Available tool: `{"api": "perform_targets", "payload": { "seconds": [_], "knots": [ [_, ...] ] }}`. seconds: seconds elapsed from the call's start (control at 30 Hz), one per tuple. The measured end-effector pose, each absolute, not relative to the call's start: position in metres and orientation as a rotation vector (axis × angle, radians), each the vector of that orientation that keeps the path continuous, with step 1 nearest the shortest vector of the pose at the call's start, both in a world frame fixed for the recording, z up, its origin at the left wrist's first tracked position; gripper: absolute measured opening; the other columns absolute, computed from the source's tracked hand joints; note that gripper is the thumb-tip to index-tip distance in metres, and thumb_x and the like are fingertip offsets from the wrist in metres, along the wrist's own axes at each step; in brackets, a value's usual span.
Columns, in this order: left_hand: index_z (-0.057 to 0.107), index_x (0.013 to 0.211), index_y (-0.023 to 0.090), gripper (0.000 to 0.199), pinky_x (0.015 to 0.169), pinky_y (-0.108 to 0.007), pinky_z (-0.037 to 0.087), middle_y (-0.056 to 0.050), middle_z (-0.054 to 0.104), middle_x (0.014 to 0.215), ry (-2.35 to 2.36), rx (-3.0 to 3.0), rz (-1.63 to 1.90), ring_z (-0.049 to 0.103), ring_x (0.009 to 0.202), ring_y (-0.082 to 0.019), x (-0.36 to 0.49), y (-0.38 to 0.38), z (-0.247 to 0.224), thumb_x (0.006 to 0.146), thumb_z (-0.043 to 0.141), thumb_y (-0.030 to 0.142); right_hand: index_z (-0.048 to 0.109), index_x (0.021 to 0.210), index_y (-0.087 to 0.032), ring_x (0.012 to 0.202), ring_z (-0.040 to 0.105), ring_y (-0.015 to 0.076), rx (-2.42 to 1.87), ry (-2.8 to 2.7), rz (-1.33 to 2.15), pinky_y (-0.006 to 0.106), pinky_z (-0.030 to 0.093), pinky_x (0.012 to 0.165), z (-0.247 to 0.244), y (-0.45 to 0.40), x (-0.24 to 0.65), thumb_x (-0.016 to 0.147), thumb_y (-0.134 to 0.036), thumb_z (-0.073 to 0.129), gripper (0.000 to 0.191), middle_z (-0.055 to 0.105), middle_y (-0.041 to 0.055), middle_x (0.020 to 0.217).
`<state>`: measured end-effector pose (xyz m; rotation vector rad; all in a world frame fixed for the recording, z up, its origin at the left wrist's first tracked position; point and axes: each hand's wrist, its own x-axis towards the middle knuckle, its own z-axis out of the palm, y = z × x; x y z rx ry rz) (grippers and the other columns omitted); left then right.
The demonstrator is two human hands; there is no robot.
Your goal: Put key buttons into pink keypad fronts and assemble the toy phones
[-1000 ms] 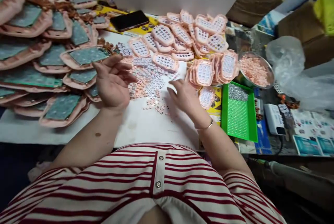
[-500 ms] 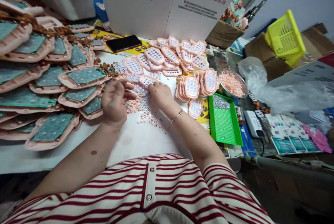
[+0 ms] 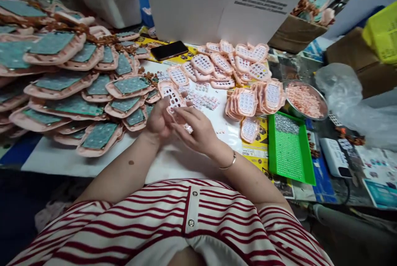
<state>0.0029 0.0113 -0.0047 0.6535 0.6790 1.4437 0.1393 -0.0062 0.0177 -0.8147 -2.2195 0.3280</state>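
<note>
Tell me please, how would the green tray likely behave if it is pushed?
The green tray is probably stiff, since its walls look straight. Being flat and low, it seems unlikely to tip. The loose silvery pieces heaped at its far end might shift if jolted.

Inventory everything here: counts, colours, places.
Held panel: one, pink, between hands
Other panels: many, pink, centre, right
Casings: many, pink with green, left
Loose pieces: many, pale, centre
Phone: one, black, back
Tub: one, whitish, back left
Carton: one, white, back
Boxes: count unclear, brown, back right
Basket: one, yellow, right
Bowl: one, silver, right
Tray: one, green, right
Plastic: count unclear, clear, right
Device: one, white, right
Shirt: one, red-white, bottom
Bracelet: one, silver, right wrist
Left hand, right hand: two, bare, centre
</note>
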Motion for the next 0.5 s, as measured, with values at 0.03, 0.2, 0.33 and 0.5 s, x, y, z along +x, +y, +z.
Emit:
{"api": "perform_targets", "payload": {
  "seconds": [0.03, 0.2, 0.33, 0.5],
  "knots": [
    [0.065, 0.109, 0.018, 0.05, 0.085, -0.043, 0.059, -0.014, 0.071, 0.111, 0.666, 0.616, 1.449, 0.067, 0.11, -0.031, 0.001, 0.013, -0.004, 0.078, 0.066, 0.058, 0.06, 0.123, -0.015, 0.109, 0.063, 0.0197, -0.814, -2.187, 0.326, 0.036, 0.054, 0.096, 0.022, -0.002, 0.144, 0.101, -0.036, 0.048, 0.033, 0.068, 0.013, 0.116],
    [0.064, 0.116, 0.016, 0.065, 0.076, -0.042, 0.062, -0.014, 0.072, 0.112, 0.575, 0.545, 1.405, 0.071, 0.099, -0.03, -0.002, 0.012, -0.001, 0.078, 0.062, 0.069, 0.061, 0.123, -0.017, 0.106, 0.065, 0.0189, -1.086, -2.06, 0.233, 0.038, 0.055, 0.091, 0.058, 0.067, 0.167, 0.102, -0.036, 0.041, 0.034, 0.066, 0.0103, 0.115],
    [0.061, 0.126, 0.014, 0.076, 0.08, -0.043, 0.062, -0.013, 0.073, 0.111, 0.527, 0.512, 1.317, 0.073, 0.095, -0.029, 0.003, 0.005, -0.001, 0.072, 0.072, 0.067, 0.061, 0.126, -0.023, 0.117, 0.061, 0.0226, -1.269, -2.025, 0.229, 0.039, 0.052, 0.098, 0.075, 0.169, 0.193, 0.095, -0.032, 0.051, 0.033, 0.065, 0.007, 0.123],
    [0.055, 0.136, 0.015, 0.083, 0.087, -0.049, 0.06, -0.015, 0.072, 0.114, 0.515, 0.45, 1.259, 0.07, 0.105, -0.034, 0.01, 0.002, -0.006, 0.07, 0.076, 0.062, 0.055, 0.132, -0.009, 0.121, 0.059, 0.031, -1.64, -1.913, 0.147, 0.052, 0.046, 0.105, 0.084, 0.28, 0.262, 0.091, -0.026, 0.051, 0.045, 0.064, 0.0145, 0.123]
  ]
}}
